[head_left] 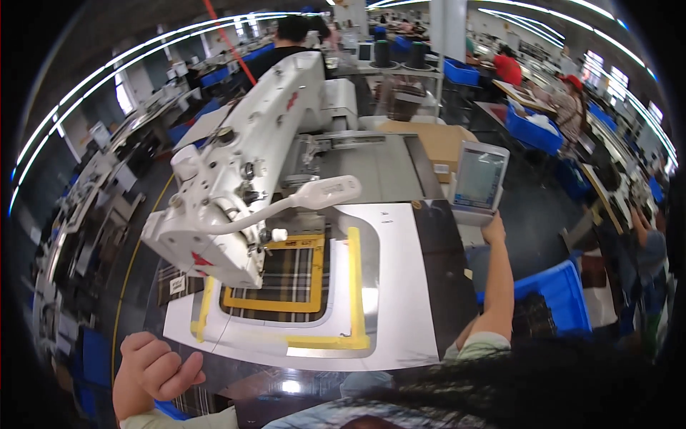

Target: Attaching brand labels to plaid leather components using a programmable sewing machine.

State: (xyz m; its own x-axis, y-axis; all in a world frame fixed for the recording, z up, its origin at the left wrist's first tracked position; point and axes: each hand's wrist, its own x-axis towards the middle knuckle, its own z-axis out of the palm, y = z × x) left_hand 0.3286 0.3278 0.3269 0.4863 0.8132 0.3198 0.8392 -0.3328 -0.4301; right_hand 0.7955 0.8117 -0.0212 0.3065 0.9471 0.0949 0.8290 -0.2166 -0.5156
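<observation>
dark hair (514,379) blurs across the lower edge; left of it my left hand (158,368) curls into a loose fist. my right hand (494,229) is at the control screen's (480,179) lower corner, fingertips hidden, so i cannot tell its grip. plaid cloth (282,277) lies within a yellow frame (316,272) by the sewing machine's (279,129) head. beside my right forearm, a blue bin (574,297) holds dark cloth (534,314); a farther blue bin (530,137) holds white material (543,121).

Brown plaid fabric (289,275) is showing inside a yellow frame (316,275).
Pale and tan stripes are crossing the plaid's dark ground; the template sheet (406,300) is showing white, its tape strips (355,286) yellow. The sewing machine (282,114) is wearing white with red marks (202,263), the control panel (502,168) white, the bin (572,289) blue, the sleeves (487,344) pale green, the desk (451,264) blackish.
</observation>
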